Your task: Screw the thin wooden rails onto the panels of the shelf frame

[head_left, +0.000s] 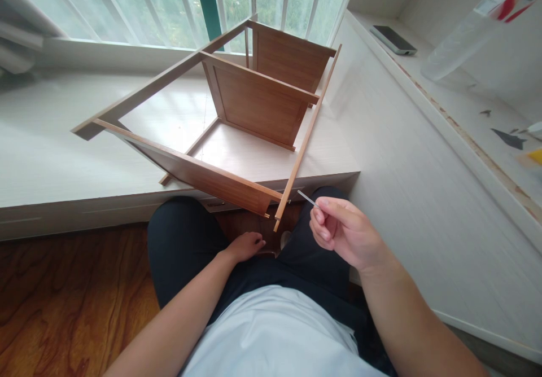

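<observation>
While I am watching from afar through the head camera, the right hand (pixel 345 227) is pinching a thin metal rod (pixel 308 198) between thumb and curled fingers; the wooden rack (pixel 262 103) is lying on its side across the pale ledge (pixel 42 123), ahead of both hands, its near end appearing to jut over the edge toward the lap (pixel 182 241); from the right hand's grip, a long rail (pixel 295 168) of that rack is standing just to the left, its long axis running away toward the window (pixel 271 4) and slightly rightward; the rod is slanting up and left, its free tip pointing at the rail near a tiny fitting (pixel 289 201), apart from both; I am judging the right hand nearer that fitting, while the left hand (pixel 246 246) is resting low at the lap; its fingertips are hiding, so I am not able to tell whether they are gripping anything; the rod's other end is disappearing inside the right hand, and the depth of the gap is remaining unclear.
</observation>
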Demonstrator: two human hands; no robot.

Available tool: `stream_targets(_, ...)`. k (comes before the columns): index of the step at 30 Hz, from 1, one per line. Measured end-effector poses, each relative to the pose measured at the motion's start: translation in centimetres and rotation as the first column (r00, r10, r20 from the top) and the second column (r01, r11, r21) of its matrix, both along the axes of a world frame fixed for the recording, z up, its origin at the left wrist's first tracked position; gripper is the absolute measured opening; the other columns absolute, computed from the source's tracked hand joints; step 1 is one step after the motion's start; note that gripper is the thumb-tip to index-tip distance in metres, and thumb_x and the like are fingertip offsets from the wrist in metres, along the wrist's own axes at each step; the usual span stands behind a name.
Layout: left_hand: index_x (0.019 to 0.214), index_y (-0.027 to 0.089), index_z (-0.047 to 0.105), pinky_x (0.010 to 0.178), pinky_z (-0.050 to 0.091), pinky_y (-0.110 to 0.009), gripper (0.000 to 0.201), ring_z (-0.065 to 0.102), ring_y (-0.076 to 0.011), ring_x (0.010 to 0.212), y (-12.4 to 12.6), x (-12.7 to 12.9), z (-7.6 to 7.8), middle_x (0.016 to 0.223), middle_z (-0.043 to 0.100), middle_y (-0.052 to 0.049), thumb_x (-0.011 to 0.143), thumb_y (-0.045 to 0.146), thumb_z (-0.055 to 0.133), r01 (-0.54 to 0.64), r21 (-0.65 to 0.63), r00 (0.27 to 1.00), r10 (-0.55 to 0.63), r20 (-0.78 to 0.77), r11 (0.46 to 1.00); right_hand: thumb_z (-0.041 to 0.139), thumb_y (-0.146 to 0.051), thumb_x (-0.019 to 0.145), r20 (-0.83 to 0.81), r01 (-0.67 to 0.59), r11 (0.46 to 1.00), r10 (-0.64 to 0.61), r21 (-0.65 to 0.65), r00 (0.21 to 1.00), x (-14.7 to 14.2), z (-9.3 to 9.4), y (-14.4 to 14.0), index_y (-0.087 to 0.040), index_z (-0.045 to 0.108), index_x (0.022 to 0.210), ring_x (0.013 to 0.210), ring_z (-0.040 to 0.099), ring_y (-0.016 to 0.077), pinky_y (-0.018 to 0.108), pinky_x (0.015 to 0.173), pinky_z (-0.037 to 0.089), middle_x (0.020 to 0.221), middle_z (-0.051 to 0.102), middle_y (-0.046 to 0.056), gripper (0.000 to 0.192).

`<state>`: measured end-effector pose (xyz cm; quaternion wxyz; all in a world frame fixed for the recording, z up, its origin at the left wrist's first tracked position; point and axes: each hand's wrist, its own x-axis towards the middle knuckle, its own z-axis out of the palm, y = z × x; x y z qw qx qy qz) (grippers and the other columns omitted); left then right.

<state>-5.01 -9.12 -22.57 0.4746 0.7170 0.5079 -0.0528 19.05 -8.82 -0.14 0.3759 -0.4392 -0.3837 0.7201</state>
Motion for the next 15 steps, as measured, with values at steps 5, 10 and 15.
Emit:
stream_targets(5, 0.077, 0.021, 0.064, 0.069, 0.039, -0.030, 0.032, 0.067, -0.0228, 0.082, -0.03, -0.03, -0.08, 0.083, 0.071, -0.006, 0.097, 0.039, 0.048, -0.006, -0.008, 1.000, 0.006, 0.001, 1.000, 0.063, -0.039, 0.098, 0.543, -0.082, 0.833, -0.279, 0.547, 0.792, 0.88, 0.46, -0.53, -0.019, 0.073, 0.085, 0.058, 0.062, 0.0143, 0.025, 0.055, 0.049, 0.067, 0.069, 0.002, 0.026)
stream_targets(10, 0.076, 0.021, 0.064, 0.069, 0.038, -0.030, 0.032, 0.067, -0.0225, 0.082, -0.01, -0.03, -0.11, 0.082, 0.071, -0.006, 0.098, 0.039, 0.049, -0.008, -0.009, 1.000, 0.008, 0.000, 1.000, 0.062, -0.022, 0.099, 0.577, -0.299, 0.530, -0.501, 0.794, 0.645, 0.82, 0.59, -0.78, -0.021, 0.074, 0.094, 0.068, 0.069, 0.0158, 0.027, 0.067, 0.054, 0.077, 0.075, 0.002, 0.012)
stream_targets(15, 0.077, 0.021, 0.064, 0.070, 0.038, -0.030, 0.031, 0.067, -0.0226, 0.083, -0.02, -0.07, -0.23, 0.083, 0.071, -0.006, 0.098, 0.039, 0.048, 0.002, 0.000, 1.000, -0.002, 0.003, 1.000, 0.064, -0.016, 0.097, 0.560, -0.362, 0.438, -0.523, 0.823, 0.642, 0.54, 0.53, -0.79, -0.020, 0.072, 0.097, 0.069, 0.069, 0.0149, 0.027, 0.068, 0.054, 0.080, 0.075, 0.002, 0.010)
